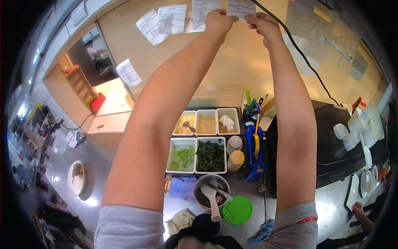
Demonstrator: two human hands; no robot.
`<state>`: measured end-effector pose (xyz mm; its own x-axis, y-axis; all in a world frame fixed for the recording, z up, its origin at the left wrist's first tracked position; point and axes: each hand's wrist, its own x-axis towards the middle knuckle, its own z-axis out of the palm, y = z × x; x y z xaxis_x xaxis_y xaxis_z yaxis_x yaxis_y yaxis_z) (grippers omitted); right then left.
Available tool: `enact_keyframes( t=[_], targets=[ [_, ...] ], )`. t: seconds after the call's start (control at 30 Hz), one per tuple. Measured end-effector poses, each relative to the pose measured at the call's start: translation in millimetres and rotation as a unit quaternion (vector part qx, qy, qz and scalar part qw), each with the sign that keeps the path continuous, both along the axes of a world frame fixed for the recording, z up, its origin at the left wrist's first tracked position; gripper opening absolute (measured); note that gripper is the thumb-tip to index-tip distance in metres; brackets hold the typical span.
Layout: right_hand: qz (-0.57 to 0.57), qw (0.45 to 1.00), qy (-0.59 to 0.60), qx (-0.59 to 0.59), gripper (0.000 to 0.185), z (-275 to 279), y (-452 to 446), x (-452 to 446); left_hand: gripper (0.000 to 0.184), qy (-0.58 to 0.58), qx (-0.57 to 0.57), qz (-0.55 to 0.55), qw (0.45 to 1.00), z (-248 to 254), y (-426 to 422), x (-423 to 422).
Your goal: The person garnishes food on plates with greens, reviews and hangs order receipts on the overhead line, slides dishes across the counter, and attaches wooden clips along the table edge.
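Note:
Both my arms reach up to the wall. My left hand (pixel 219 24) pinches the lower left edge of a printed order ticket (pixel 241 7). At its lower right corner, the thumb and fingers of my right hand (pixel 265 27) are closed on the same ticket. The ticket's top is cut off by the frame. Just left of my left hand hangs another ticket (pixel 204 12), partly behind the hand. Farther left are a ticket (pixel 172 19) and a tilted one (pixel 152 27). A lower ticket (pixel 129 72) hangs by the serving opening.
Below my arms stand white tubs of chopped greens (pixel 182 157), dark leaves (pixel 210 156) and crumbly toppings. Beside them are two bottles, a blue tape dispenser (pixel 254 153) and a metal pot (pixel 199 201). A bowl (pixel 76 186) sits left. A black cable (pixel 304 54) crosses the wall.

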<state>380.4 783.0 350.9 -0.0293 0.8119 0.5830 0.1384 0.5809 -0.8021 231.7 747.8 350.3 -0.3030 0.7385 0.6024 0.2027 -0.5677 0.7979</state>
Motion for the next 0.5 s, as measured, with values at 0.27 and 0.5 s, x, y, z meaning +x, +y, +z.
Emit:
enact_keyframes(
  t=[0.27,0.5],
  targets=[
    [0.059,0.994,0.073,-0.048,0.020,2.9,-7.5,-18.5,0.021,-0.001,-0.057,0.099,0.993,9.8,-8.6,11.5],
    [-0.217,0.963,-0.056,0.149,0.033,-10.8,-5.2,-16.2,0.017,0.044,-0.143,-0.037,0.988,-11.2,-21.1,-6.8]
  ],
)
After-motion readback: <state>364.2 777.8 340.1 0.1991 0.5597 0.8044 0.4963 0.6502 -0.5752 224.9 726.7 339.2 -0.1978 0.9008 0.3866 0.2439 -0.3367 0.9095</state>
